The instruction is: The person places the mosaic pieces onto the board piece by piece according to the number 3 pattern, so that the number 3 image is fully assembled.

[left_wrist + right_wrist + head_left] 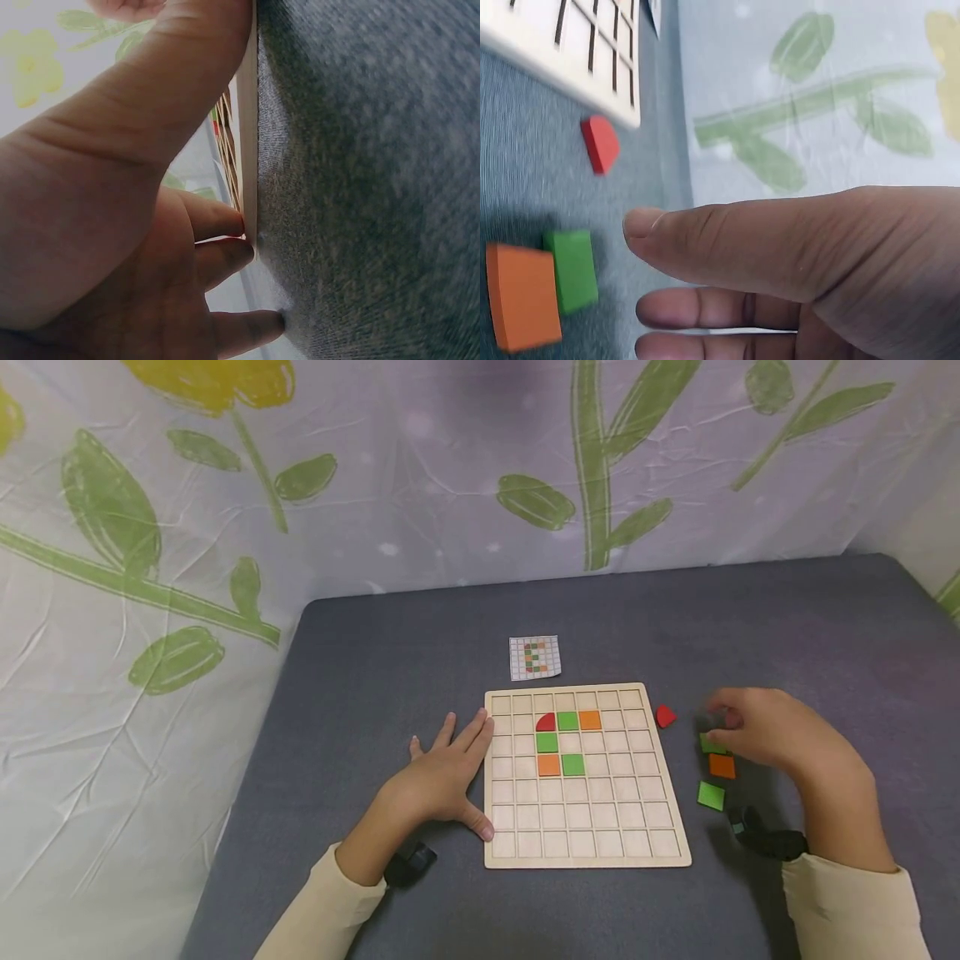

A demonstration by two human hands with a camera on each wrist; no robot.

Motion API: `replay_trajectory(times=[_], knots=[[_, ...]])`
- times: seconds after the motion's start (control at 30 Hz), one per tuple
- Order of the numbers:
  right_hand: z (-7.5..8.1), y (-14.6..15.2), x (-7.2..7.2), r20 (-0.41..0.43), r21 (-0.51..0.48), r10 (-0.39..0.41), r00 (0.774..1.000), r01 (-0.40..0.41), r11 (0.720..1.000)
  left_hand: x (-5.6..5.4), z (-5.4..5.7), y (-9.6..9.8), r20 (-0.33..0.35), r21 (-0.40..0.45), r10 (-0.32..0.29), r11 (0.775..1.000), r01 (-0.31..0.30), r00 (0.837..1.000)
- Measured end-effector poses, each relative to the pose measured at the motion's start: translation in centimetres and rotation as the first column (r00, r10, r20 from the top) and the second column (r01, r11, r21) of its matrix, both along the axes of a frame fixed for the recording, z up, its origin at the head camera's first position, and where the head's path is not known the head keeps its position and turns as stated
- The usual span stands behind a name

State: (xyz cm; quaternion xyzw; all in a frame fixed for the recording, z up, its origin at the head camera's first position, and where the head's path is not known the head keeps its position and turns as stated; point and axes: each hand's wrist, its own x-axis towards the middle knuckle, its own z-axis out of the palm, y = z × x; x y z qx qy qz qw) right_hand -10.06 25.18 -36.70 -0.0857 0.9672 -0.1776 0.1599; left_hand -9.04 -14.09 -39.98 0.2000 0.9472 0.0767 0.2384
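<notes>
A wooden grid board (585,863) lies on the table. My left hand (438,777) has its fingers spread, with fingertips and thumb touching the board's left edge. Set in the grid are a red quarter-round piece (546,722), three green squares and two orange squares. Right of the board, my right hand (787,731) hovers over a green block (708,744), partly covering it. In the right wrist view its thumb (705,236) and fingers are extended, with nothing between them. An orange block (722,766) and another green block (711,796) lie nearer me; a red quarter-round block (665,717) sits by the board's right edge.
Behind the board lies a small pattern card (535,658) showing a grid with coloured cells. The dark grey table (390,668) ends at a hanging cloth (420,485) printed with leaves and yellow flowers. Black camera straps circle both wrists.
</notes>
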Motion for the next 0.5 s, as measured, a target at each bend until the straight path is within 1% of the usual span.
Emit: replay_trajectory(times=[0.13,0.23,0.3,0.4,0.5], knots=[[-0.4,0.8,-0.2,0.061,0.04,-0.038,0.997,0.035,0.999,0.0,0.0,0.0,0.002,-0.004,0.0,1.0,0.001,1.0],[-0.8,0.8,-0.5,0.107,0.069,-0.059,0.992,0.052,0.996,0.0,0.0,-0.1,0.004,-0.006,0.0,1.0,0.0,1.0],[-1.0,0.6,-0.6,0.124,0.081,-0.071,0.99,0.061,0.995,0.0,0.1,-0.1,0.005,-0.004,0.002,1.0,-0.002,1.0],[-1.3,0.4,-0.6,0.105,0.075,-0.067,0.992,0.059,0.995,0.1,0.2,0.0,0.004,0.001,0.002,1.0,-0.002,1.0],[-1.5,0.0,-0.7,0.066,0.075,-0.046,0.997,0.041,0.996,0.0,0.2,0.0,0.004,0.001,0.0,1.0,0.0,1.0]])
